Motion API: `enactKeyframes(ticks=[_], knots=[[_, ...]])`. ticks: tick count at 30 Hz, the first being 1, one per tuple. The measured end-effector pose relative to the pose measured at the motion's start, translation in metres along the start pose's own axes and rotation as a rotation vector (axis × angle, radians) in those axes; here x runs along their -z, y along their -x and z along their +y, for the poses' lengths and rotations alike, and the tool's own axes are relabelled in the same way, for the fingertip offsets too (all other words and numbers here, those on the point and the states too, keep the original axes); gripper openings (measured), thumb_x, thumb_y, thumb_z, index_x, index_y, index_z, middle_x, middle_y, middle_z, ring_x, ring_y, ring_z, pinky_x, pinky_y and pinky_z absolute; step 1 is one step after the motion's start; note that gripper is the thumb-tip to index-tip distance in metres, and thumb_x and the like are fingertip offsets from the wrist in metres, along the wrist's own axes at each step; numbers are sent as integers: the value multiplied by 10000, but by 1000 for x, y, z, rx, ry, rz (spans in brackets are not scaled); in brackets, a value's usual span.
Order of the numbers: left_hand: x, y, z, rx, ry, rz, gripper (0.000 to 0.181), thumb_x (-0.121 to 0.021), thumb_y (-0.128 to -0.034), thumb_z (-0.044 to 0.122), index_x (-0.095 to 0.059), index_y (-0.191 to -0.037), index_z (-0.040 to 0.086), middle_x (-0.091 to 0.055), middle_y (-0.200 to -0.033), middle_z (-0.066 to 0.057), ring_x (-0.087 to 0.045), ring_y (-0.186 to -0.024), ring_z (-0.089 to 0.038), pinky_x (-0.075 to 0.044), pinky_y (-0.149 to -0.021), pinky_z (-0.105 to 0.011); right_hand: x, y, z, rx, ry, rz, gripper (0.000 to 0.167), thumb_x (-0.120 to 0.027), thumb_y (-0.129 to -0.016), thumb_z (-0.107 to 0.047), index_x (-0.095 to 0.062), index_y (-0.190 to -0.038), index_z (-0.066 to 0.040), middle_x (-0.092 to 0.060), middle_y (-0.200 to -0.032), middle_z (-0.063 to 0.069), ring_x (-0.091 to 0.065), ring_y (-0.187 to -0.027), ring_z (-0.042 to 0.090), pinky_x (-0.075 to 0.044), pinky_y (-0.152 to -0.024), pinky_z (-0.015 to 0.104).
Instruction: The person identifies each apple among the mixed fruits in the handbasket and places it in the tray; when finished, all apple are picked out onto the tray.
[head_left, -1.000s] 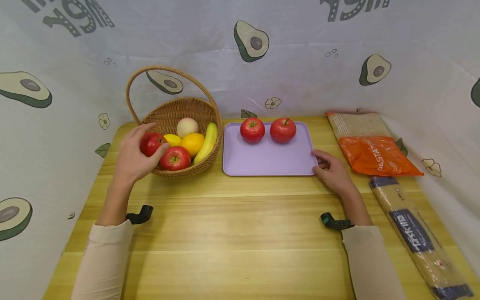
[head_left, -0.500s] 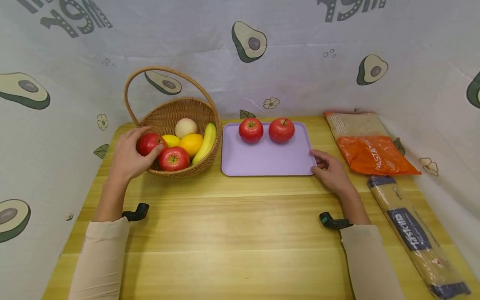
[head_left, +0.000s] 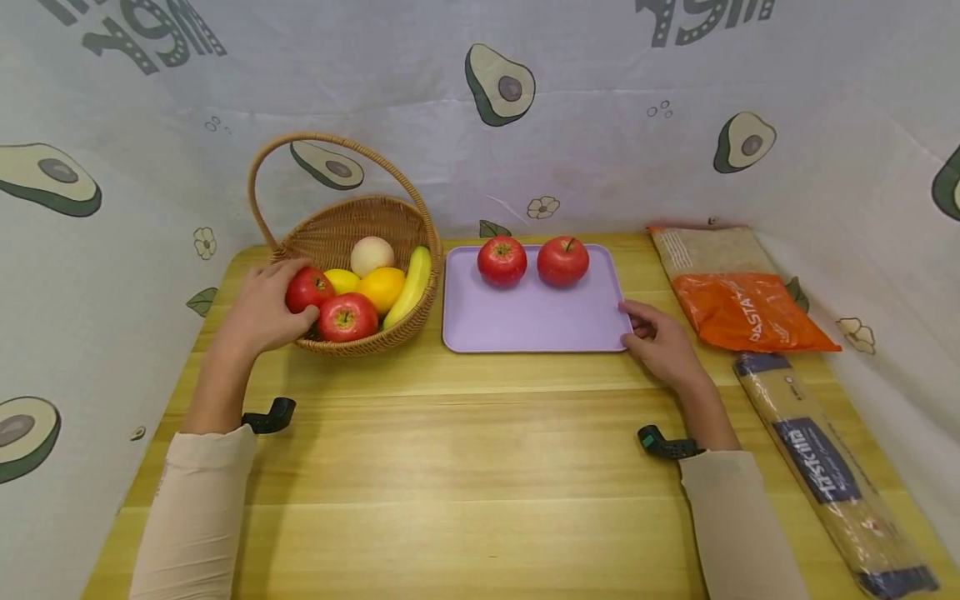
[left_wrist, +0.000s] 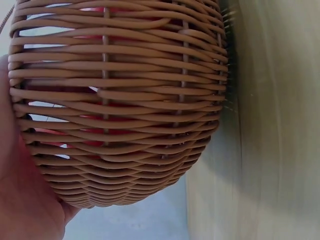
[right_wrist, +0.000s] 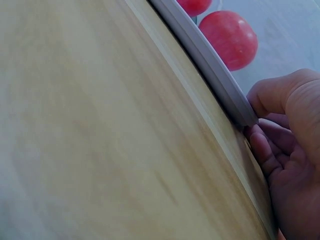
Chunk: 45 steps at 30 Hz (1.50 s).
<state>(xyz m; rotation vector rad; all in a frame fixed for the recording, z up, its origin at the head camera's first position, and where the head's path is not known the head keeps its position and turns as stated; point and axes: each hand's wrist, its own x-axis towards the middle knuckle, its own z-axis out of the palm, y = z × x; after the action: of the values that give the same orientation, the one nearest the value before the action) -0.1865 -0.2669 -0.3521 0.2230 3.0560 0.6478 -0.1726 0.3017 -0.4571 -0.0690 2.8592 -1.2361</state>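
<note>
At the left rim of the wicker basket [head_left: 375,218], my left hand [head_left: 258,310] reaches in and holds a red apple [head_left: 309,289] between thumb and fingers. Beside that fruit lie another red apple [head_left: 348,317], a yellow lemon [head_left: 342,281], an orange-yellow fruit [head_left: 382,288], a banana [head_left: 410,289] and a pale round fruit [head_left: 372,256]. The left wrist view shows mostly the basket's woven side [left_wrist: 125,100], hiding the fingers. My right hand [head_left: 663,343] pinches the right edge of the lilac tray [head_left: 536,321]. Two red apples [head_left: 502,261] sit toward the tray's back.
An orange pasta bag [head_left: 750,300] lies at the back right of the wooden table [head_left: 480,467]. In front of it is a long pack of spaghetti [head_left: 832,475]. A cloth [head_left: 600,150] printed with avocados hangs behind. The basket's tall handle [head_left: 337,137] arches above the fruit.
My left hand has moved lower over the basket's left side, and the apple in it sits deeper among the fruit. My right hand keeps its grip on the tray, which has not moved.
</note>
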Motion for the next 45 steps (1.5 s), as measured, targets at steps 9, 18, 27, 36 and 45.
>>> enactKeyframes(ticks=[9,18,27,36,45], knots=[[5,-2,2,-9,-38,-89,729,-633,-924,242,-357,-1581,89,-368,-1572,-297,-328,-1285,-518,-442,-937,-715,1,-1,0,5,-12,5,545,-638,-973,-79,-518,-1504,-52,-581,-1237,222,-516,-1033,268,-384,-793,41],[6,0,2,-40,-40,-85,709,-722,-879,169,-431,-1519,80,-409,-1517,-318,-364,-1262,-513,-419,-980,-715,0,0,1,13,-22,7,538,-645,-976,-85,-523,-1499,-46,-585,-1283,229,-523,-1045,271,-378,-787,25],[4,5,3,-55,25,48,678,-804,-844,163,-517,-1456,120,-470,-1482,-265,-461,-1263,-521,-467,-966,-741,1,-1,2,7,-12,9,536,-641,-979,-99,-524,-1502,-61,-588,-1275,223,-528,-1041,270,-386,-789,36],[-5,9,0,-96,90,239,654,-828,-839,237,-581,-1441,175,-529,-1467,-224,-531,-1247,-516,-492,-964,-722,-1,0,8,-2,-5,1,538,-627,-984,-91,-515,-1509,-67,-581,-1274,218,-525,-1043,275,-387,-786,34],[-7,8,2,-131,220,424,660,-862,-795,295,-635,-1410,214,-578,-1432,-167,-551,-1275,-414,-521,-975,-674,-1,-1,7,6,-7,2,539,-626,-984,-87,-513,-1510,-62,-577,-1272,217,-507,-1046,265,-385,-799,52]])
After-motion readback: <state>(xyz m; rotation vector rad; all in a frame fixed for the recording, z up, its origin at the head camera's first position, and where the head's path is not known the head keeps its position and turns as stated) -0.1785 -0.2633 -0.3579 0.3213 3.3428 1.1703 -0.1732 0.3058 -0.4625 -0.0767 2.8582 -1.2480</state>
